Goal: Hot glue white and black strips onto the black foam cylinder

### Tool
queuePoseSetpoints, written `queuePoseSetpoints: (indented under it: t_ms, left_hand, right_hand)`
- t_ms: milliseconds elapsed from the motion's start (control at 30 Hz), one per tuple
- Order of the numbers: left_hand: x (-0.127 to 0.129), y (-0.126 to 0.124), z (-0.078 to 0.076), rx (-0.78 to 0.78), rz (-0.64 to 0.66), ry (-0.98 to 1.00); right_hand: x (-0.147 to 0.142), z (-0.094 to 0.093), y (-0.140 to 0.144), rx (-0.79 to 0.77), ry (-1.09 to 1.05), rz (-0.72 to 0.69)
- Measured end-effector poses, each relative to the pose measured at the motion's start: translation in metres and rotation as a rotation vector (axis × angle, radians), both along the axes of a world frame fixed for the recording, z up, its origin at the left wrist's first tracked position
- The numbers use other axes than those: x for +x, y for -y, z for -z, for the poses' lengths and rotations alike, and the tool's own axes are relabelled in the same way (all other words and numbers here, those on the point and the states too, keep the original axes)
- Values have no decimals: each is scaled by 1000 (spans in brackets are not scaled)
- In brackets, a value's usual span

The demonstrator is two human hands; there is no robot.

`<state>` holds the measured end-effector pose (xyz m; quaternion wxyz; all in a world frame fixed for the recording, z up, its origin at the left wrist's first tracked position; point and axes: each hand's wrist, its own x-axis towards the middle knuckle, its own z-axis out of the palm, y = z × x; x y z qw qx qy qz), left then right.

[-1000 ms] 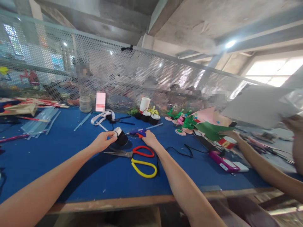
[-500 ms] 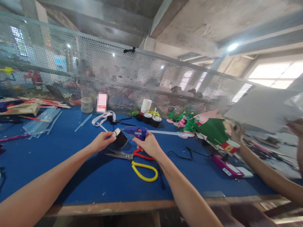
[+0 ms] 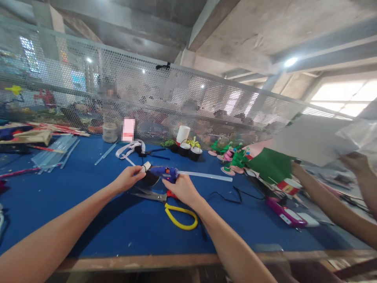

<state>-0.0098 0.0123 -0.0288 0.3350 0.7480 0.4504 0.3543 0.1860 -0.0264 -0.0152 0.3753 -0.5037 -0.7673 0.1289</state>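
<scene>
Over the blue table (image 3: pixel 88 220), the left hand (image 3: pixel 127 179) pinched a small black cup (image 3: pixel 150 177) by its white rim while the right hand (image 3: pixel 182 188) gripped a blue glue gun (image 3: pixel 165 171), nozzle at the cup, above the scissors (image 3: pixel 173 204).

A second ago the right hand (image 3: pixel 182 188) lay on the glue gun (image 3: pixel 165 171) on the table (image 3: pixel 88 212); now it has raised the gun, nozzle swung to the cup (image 3: pixel 150 176) in the left hand (image 3: pixel 127 179). The co-worker's hand (image 3: pixel 352 162) shifted its sheet (image 3: pixel 312 139).
</scene>
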Motion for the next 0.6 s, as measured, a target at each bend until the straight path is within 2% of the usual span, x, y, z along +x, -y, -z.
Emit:
queuePoseSetpoints:
  t_ms: [167,333,467,600]
  left_hand:
    - [-2,-3,2,17,13,-31]
    - [-3,-3,3,28,24,-58]
    - [-3,-4,3,46,28,-93]
    - [-4,-4,2,56,36,-123]
  right_hand:
    - [-1,1,1,12,27,36]
    - [-2,0,3,-41,53,23]
    - [-2,0,3,10,53,52]
    - [-1,0,2,-3,51,31]
